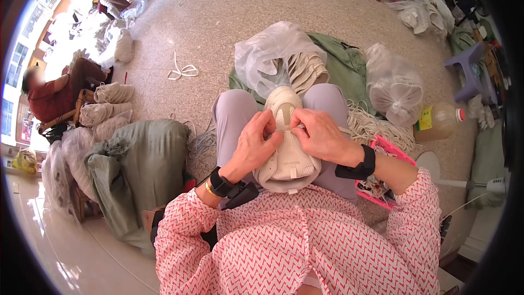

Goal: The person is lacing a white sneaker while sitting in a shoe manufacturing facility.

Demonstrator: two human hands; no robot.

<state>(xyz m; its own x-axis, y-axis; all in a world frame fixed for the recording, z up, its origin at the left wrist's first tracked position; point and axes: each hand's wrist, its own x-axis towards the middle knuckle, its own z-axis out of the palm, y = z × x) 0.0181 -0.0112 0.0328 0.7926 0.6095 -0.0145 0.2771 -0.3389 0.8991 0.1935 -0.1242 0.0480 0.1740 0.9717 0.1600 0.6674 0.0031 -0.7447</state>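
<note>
A cream sneaker [288, 155] lies in my lap between my thighs, its toe pointing away from me and its heel against my shirt. Over its lacing area, my left hand [255, 141] has its fingers curled in on the left side, thumb toward the middle. From the right, my right hand [319, 135] pinches with thumb and forefinger. A pale shoelace [283, 128] runs across the upper between both sets of fingertips. Part of it shows beyond my right hand. The fingers hide most of the eyelets.
Beyond my knees, a plastic bag of shoe pieces [305, 71] sits on green cloth [349, 65]. To the right are loose laces [376, 128], a pink basket [390, 150] and a jug [439, 120]. Green sacking [142, 169] stands left; a person [54, 95] sits farther left.
</note>
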